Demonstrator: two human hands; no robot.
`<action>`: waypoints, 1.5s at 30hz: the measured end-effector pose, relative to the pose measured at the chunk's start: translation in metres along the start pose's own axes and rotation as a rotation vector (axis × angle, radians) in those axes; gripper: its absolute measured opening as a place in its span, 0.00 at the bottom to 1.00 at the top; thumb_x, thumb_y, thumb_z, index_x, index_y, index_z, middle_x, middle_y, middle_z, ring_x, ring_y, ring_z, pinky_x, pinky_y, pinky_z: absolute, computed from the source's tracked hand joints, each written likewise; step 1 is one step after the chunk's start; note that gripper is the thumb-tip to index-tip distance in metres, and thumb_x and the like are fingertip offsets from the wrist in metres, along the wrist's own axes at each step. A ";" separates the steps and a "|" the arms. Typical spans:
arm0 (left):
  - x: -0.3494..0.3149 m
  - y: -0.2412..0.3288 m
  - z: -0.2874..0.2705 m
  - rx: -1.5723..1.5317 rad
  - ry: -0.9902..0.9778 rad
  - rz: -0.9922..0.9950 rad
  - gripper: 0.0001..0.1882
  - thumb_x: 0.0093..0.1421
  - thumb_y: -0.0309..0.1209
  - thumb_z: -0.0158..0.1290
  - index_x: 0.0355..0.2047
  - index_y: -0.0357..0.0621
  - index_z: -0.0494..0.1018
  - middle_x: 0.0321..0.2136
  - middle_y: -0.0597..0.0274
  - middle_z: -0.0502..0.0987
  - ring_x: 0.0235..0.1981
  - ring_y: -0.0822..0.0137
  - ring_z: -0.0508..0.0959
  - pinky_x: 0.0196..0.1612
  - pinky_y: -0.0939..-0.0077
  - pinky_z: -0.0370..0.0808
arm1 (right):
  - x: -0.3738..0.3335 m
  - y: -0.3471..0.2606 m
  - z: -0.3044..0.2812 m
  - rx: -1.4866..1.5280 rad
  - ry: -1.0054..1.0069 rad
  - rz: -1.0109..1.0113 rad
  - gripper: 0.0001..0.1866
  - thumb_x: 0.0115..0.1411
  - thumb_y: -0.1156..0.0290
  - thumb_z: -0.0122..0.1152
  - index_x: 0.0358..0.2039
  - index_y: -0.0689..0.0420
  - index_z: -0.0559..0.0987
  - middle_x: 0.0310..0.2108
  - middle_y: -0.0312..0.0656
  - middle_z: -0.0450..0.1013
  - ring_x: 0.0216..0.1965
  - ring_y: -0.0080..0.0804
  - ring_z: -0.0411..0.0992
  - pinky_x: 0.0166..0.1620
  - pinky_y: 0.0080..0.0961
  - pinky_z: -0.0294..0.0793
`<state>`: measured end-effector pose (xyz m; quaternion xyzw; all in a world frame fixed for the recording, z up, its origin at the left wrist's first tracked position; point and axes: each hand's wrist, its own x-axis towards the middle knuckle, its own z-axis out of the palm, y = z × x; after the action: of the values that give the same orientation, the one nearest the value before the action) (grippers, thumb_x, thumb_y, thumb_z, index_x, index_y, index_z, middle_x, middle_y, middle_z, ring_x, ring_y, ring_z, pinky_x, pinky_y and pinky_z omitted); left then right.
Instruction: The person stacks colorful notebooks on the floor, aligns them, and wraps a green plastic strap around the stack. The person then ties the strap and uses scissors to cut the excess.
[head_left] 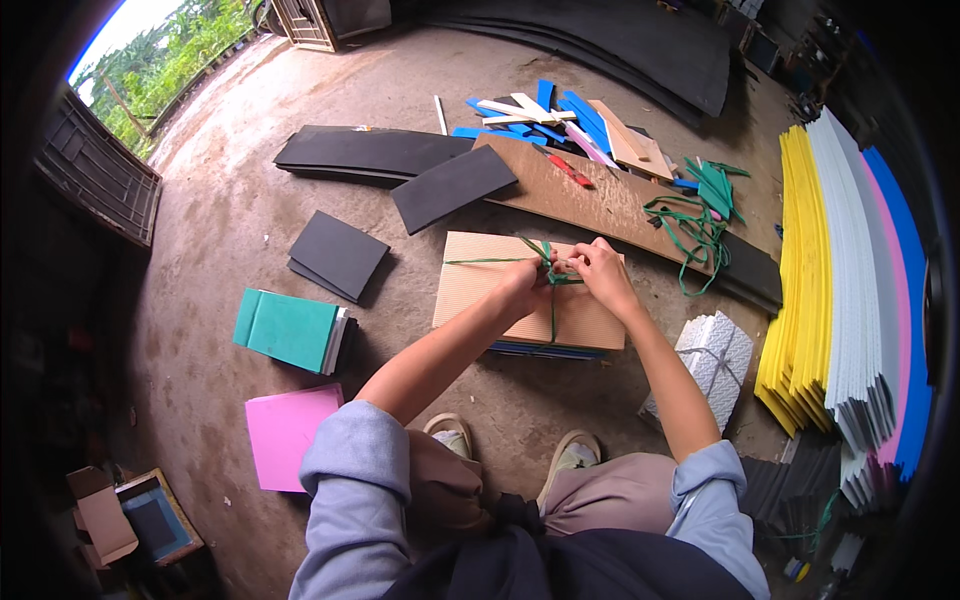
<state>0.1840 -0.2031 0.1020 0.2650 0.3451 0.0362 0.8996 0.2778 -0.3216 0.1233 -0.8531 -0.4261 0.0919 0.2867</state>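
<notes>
A stack of sheets lies on the floor in front of my feet, its top sheet tan and finely ribbed, with blue and dark layers showing at the near side. A green plastic strap crosses over the top of it both ways. My left hand pinches the strap where the strands meet. Close beside it on the right, my right hand grips another part of the same strap with bent fingers. Strap ends stick up past the left fingertips. The exact crossing of the strands is partly hidden by the fingers.
Behind the stack lies a brown board with a red cutter and tangled green strap. Black slabs, a teal stack and pink sheets lie left. A tied white bundle and yellow sheets are right.
</notes>
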 end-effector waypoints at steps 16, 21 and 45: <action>-0.009 0.010 0.002 0.239 -0.025 0.037 0.16 0.64 0.33 0.30 0.43 0.36 0.64 0.40 0.54 0.72 0.41 0.64 0.73 0.46 0.68 0.67 | -0.008 -0.007 -0.020 0.150 -0.170 -0.038 0.12 0.55 0.73 0.50 0.40 0.60 0.66 0.26 0.45 0.72 0.31 0.33 0.70 0.35 0.28 0.67; -0.011 0.012 0.001 0.180 -0.005 0.026 0.16 0.64 0.32 0.29 0.43 0.36 0.63 0.41 0.54 0.72 0.42 0.64 0.72 0.46 0.69 0.68 | -0.010 -0.016 -0.030 0.411 -0.416 0.042 0.23 0.55 0.74 0.53 0.50 0.57 0.59 0.25 0.36 0.69 0.27 0.19 0.64 0.33 0.21 0.66; -0.018 0.010 0.007 0.187 -0.062 0.058 0.17 0.64 0.31 0.27 0.44 0.34 0.62 0.39 0.54 0.70 0.40 0.63 0.71 0.49 0.66 0.66 | -0.005 -0.019 -0.020 0.716 -0.423 0.080 0.13 0.58 0.73 0.48 0.44 0.58 0.70 0.30 0.33 0.68 0.26 0.14 0.65 0.25 0.12 0.63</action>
<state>0.1757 -0.2017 0.1223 0.3588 0.3112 0.0217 0.8797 0.2701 -0.3245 0.1495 -0.6779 -0.3832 0.4186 0.4673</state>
